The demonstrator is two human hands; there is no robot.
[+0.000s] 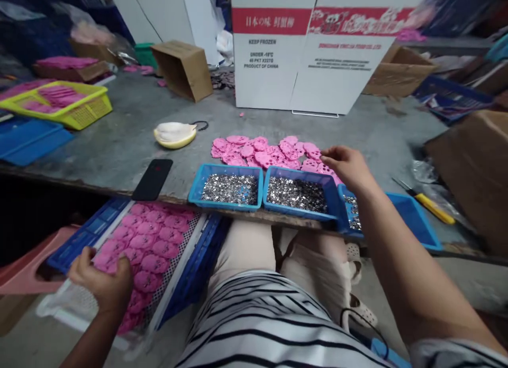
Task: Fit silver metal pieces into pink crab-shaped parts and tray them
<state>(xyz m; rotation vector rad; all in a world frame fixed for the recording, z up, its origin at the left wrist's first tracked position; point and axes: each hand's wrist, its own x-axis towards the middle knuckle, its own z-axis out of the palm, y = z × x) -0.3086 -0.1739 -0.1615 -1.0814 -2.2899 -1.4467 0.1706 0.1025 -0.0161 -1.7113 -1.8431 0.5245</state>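
Rows of flat round pink pieces [153, 246], face-like with small marks, lie on a white perforated tray [159, 299] at lower left. My left hand [103, 283] is over the tray's near left part, its thumb and fingers apart around one pink piece. Loose pink pieces with holes [264, 157] form a pile on the table. At the pile's right end my right hand [349, 167] has its fingers closed in a pinch; what is between the fingertips is hidden. Blue trays of small shiny metal bits [230, 189] stand along the front edge, one [353, 212] partly behind my right forearm.
A black phone [153, 178] and a yellow-rimmed dish [175, 134] are left of the pile. A yellow-handled tool [435, 208] lies at right. White cartons [309, 77], an open cardboard box [184, 69] and a yellow basket [93, 108] stand farther back. Blue crates [190, 272] flank the white tray.
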